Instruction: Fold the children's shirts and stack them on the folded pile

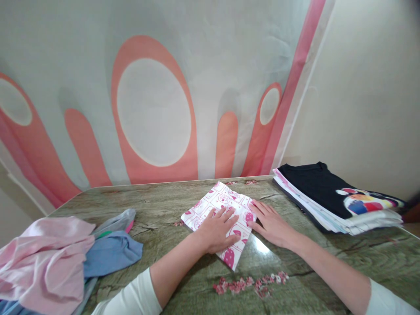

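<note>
Lying flat on the wood-grain tabletop [160, 205], a white folded cloth [226, 199] with pink strawberry print forms a smooth, angular packet. The left hand [218, 231] rests palm-down across it, fingers spread, gripping nothing; the right hand [271, 224] touches its right edge, fingers extended, also gripping nothing. Rightward sits a squared garment stack [328, 206] topped by a black T-shirt [311, 181]; leftward, soft, rumpled pink fabric [49, 258] beside blue fabric [113, 253].

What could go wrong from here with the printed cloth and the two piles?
1. The printed cloth may skew or crease if the left hand, flat on it, drags while the right hand is at its edge.
2. The folded stack has layers that don't line up; a bump might slide them.
3. The rumpled pile lies near the left sleeve, which could brush it.
</note>
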A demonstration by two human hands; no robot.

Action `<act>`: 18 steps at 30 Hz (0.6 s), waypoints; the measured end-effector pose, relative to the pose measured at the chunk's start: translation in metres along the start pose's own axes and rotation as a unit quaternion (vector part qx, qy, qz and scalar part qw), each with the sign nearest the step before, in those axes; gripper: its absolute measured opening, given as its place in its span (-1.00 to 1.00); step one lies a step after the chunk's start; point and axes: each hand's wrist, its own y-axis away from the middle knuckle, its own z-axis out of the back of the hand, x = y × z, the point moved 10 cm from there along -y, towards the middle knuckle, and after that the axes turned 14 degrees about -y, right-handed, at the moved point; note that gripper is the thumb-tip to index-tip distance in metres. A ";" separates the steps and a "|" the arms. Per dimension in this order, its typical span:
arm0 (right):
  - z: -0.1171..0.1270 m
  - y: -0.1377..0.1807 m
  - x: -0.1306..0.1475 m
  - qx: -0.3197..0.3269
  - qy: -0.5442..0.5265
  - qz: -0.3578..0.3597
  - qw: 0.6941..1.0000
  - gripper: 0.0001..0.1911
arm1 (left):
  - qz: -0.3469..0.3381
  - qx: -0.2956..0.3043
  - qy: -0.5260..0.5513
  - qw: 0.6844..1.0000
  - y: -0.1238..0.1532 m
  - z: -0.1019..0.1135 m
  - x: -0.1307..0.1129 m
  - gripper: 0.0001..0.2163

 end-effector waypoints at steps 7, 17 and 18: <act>0.004 0.027 0.050 -0.013 0.014 -0.006 1.000 -0.36 | 0.058 -0.008 -0.013 0.998 -0.001 -0.001 0.038 -0.53; -0.004 0.058 0.143 0.079 -0.139 0.144 0.977 -0.51 | 0.095 -0.031 -0.043 0.994 -0.005 -0.009 0.045 -0.53; -0.001 0.055 0.140 0.063 -0.151 0.146 0.976 -0.57 | 0.080 -0.031 -0.033 0.996 -0.005 -0.009 0.038 -0.52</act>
